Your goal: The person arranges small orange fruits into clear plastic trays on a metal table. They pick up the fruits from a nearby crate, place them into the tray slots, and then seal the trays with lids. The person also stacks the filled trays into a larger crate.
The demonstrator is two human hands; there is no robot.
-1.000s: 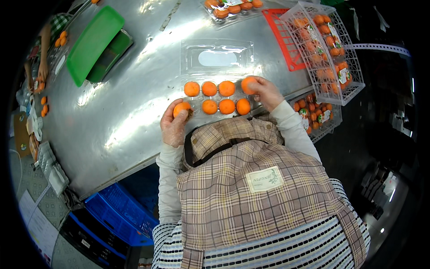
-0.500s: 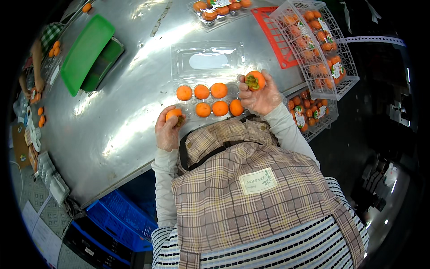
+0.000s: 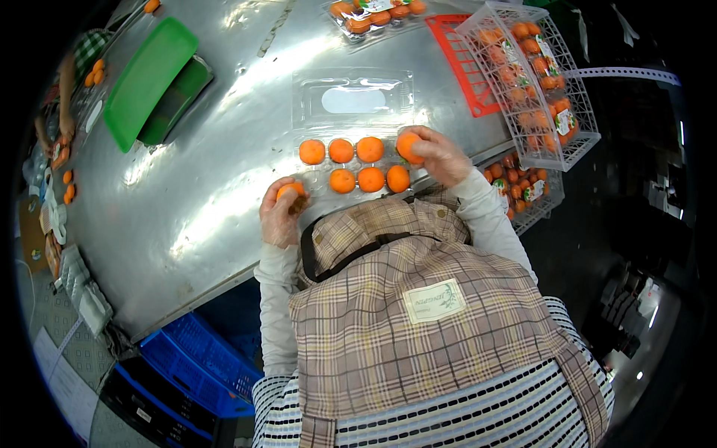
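An opened clear plastic clamshell (image 3: 353, 123) lies on the metal table in front of me. Several orange persimmons (image 3: 341, 150) sit in its tray in two rows, tops turned down. My right hand (image 3: 447, 160), in a thin clear glove, grips a persimmon (image 3: 408, 148) over the right end of the far row. Whether that fruit touches the tray, I cannot tell. At the tray's left end, my gloved left hand (image 3: 276, 216) holds another persimmon (image 3: 290, 190), its leafy side tilted down and partly hidden by the fingers.
A green plastic bin (image 3: 153, 86) stands left on the metal table (image 3: 231, 149). Far ahead lies a filled clamshell (image 3: 377, 21). At right are a red crate (image 3: 464, 67) and a clear crate (image 3: 541, 82) of packed fruit. Another person's arm (image 3: 66, 97) shows far left.
My right hand has lowered and turned its persimmon from leafy side showing to smooth side showing, at the tray's far right corner. My left hand still holds its persimmon, nearly unmoved.
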